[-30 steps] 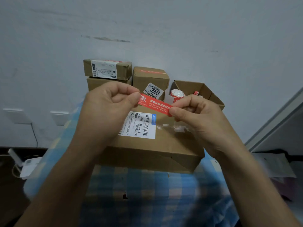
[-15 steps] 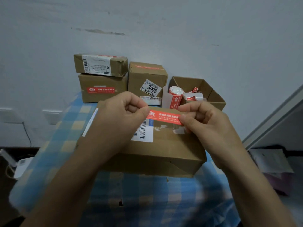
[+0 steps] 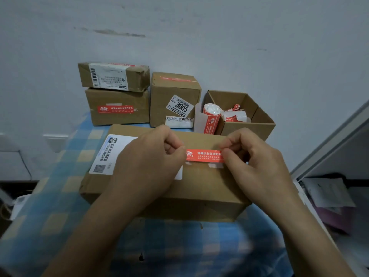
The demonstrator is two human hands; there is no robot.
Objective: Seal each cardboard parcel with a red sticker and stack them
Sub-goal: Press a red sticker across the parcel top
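A wide cardboard parcel (image 3: pixel 201 188) with a white shipping label lies in front of me on the blue checked cloth. A red sticker (image 3: pixel 203 156) stretches across its top, low over or on the cardboard. My left hand (image 3: pixel 151 158) pinches the sticker's left end and my right hand (image 3: pixel 253 156) pinches its right end. Behind, a flat parcel (image 3: pixel 113 76) is stacked on a parcel with a red sticker (image 3: pixel 117 108). Beside them stands a taller sealed parcel (image 3: pixel 173 96) marked 3005.
An open cardboard box (image 3: pixel 259 124) at the back right holds crumpled sticker backing; a roll of red stickers (image 3: pixel 210 118) stands against its left side. The wall is close behind. A white shelf edge (image 3: pixel 327 140) rises at the right, and wall sockets sit at the lower left.
Both hands have lowered the red sticker from mid-air down to the top of the parcel and levelled it. The view has tilted down.
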